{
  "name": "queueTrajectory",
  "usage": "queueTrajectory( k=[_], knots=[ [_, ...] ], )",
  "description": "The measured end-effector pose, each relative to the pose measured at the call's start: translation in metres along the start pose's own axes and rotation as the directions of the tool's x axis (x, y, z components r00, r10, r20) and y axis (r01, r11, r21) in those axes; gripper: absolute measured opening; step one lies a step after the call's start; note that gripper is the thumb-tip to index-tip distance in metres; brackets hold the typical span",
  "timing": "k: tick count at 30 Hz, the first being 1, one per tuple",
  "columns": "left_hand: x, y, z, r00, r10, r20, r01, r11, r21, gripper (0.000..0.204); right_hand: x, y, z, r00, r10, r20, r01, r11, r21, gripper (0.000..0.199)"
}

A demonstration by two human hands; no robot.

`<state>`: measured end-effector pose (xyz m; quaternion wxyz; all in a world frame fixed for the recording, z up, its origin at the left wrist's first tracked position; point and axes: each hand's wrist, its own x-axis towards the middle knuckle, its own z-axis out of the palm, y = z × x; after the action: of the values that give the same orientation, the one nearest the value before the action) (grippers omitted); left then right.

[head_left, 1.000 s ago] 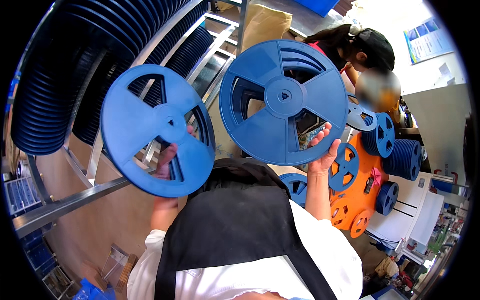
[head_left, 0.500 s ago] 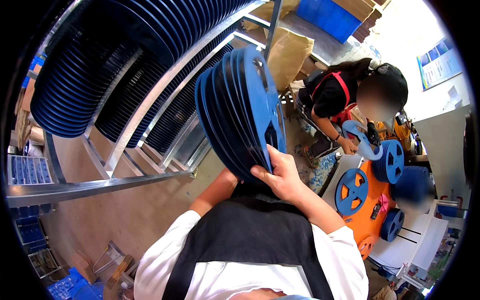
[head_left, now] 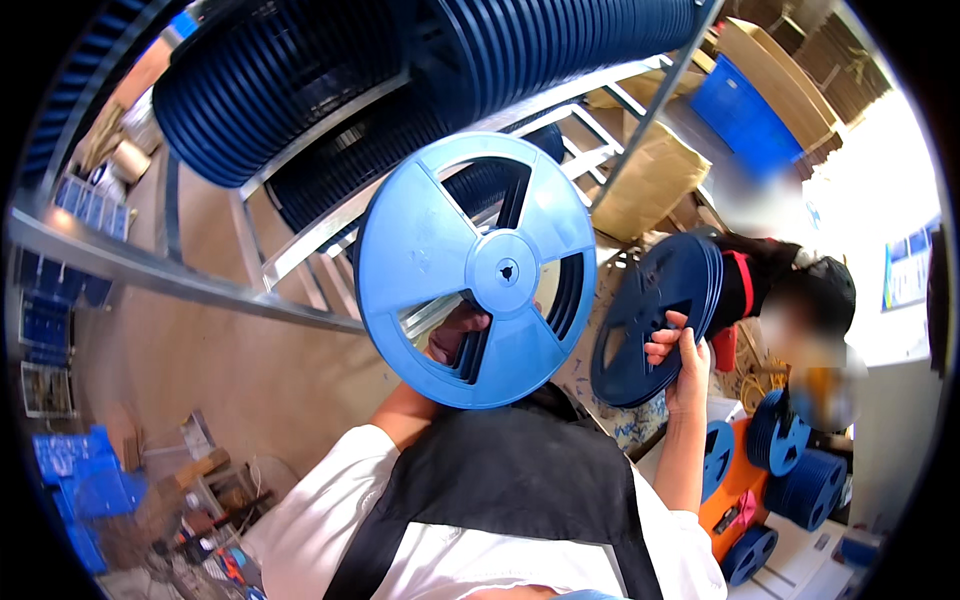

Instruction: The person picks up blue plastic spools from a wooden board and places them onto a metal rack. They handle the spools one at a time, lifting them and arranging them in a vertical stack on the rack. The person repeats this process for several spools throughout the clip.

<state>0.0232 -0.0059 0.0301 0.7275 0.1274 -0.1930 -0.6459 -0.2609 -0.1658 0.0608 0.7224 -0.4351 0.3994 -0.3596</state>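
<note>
In front of my chest, my left hand [head_left: 456, 332] grips a stack of blue plastic reels [head_left: 418, 232]. Its fingers show through a window of the front reel, whose broad face is turned toward me. Apart from it on the right, my right hand [head_left: 686, 362] is closed on a second, thinner stack of dark blue reels [head_left: 655, 290], tilted edge-on. The fingers curl over its rim and near face. Behind the left stack, a metal rack [head_left: 320, 240] holds long rows of dark blue reels [head_left: 560, 40].
A co-worker in a black cap [head_left: 828, 295] is at the right, partly hidden by my right stack. More blue reels [head_left: 778, 432] stand on an orange-topped table [head_left: 735, 490]. Far off are a blue bin [head_left: 742, 118] and a brown paper sack [head_left: 655, 178]. Clutter [head_left: 215, 490] lies lower left.
One thick stack held by both hands is now parted in two. The left stack has turned face toward me; the right hand has moved right with the other reels. My view has shifted.
</note>
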Motion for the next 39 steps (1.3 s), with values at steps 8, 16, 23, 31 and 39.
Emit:
queueTrajectory(
  k=[8, 16, 23, 31, 39],
  knots=[
    [-0.023, 0.014, 0.006, 0.968, 0.248, -0.037, -0.242, 0.961, 0.132, 0.080, 0.058, 0.099, -0.045, 0.962, 0.259, -0.085, -0.267, 0.958, -0.105, 0.046],
    [-0.038, 0.049, 0.050, 0.856, 0.514, -0.062, -0.469, 0.821, 0.326, 0.073, 0.103, 0.142, -0.070, 0.949, 0.288, -0.129, -0.277, 0.956, 0.094, 0.045],
    [-0.037, 0.097, 0.070, 0.761, 0.634, -0.137, -0.489, 0.699, 0.522, 0.065, 0.107, 0.182, -0.086, 0.992, 0.128, -0.017, -0.129, 0.990, -0.058, 0.040],
    [0.028, 0.131, 0.102, 0.634, 0.734, -0.244, -0.301, 0.525, 0.796, 0.061, 0.088, 0.185, -0.097, 0.982, 0.150, -0.113, -0.156, 0.987, -0.043, 0.027],
    [0.078, 0.166, 0.038, 0.651, 0.637, -0.413, -0.153, 0.643, 0.751, 0.046, 0.098, 0.206, -0.108, 0.986, 0.163, -0.043, -0.167, 0.980, -0.111, 0.028]
  ],
)
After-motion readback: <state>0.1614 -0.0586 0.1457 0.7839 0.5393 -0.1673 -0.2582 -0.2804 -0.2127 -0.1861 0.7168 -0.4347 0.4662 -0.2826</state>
